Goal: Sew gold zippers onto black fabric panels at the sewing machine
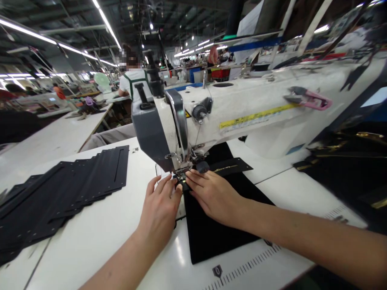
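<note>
The left hand (160, 203) bends its fingers narrowly beside the cloth (217, 241); any grip cannot be told. The right hand (216, 195) lies flat, fingers outstretched, on the cloth, beneath the machine (256, 108).

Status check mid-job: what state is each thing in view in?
Left hand: fingers bent
Right hand: fingers extended
Black fabric: flat, partly under right hand
Black strip: lying over the fabric
Sewing machine: running or stopped, cannot tell
Black panels: overlapping, fanned out
Pink-handled snips: against sewing machine; open or shut unclear
Ceiling lights: lit
</note>
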`<state>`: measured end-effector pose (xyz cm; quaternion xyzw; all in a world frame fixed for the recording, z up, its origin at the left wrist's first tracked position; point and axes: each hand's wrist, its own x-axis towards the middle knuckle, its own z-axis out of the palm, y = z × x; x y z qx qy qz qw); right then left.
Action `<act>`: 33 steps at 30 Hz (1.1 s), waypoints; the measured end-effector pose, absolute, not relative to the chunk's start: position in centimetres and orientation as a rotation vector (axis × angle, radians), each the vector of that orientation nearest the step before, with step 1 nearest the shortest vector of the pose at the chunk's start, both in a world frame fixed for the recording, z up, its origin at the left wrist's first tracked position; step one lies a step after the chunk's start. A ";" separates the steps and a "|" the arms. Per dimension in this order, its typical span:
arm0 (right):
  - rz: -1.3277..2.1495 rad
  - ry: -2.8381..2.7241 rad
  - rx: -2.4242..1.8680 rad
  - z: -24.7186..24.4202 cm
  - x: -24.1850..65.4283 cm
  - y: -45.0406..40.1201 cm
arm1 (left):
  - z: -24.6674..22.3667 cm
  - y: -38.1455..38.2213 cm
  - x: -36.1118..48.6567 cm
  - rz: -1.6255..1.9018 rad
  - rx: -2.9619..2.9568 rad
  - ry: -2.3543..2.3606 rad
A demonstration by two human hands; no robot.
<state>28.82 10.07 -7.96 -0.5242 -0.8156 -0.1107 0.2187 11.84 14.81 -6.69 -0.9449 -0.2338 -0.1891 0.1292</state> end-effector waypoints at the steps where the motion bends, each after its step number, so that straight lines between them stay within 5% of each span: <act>1: -0.257 -2.268 -1.452 -8.1 28.8 10.2 | -6.7 14.8 11.9 -0.555 -2.752 -0.670; 33: -0.166 -2.314 -1.364 -7.8 29.2 11.7 | -7.3 17.0 12.3 -0.719 -2.741 -0.571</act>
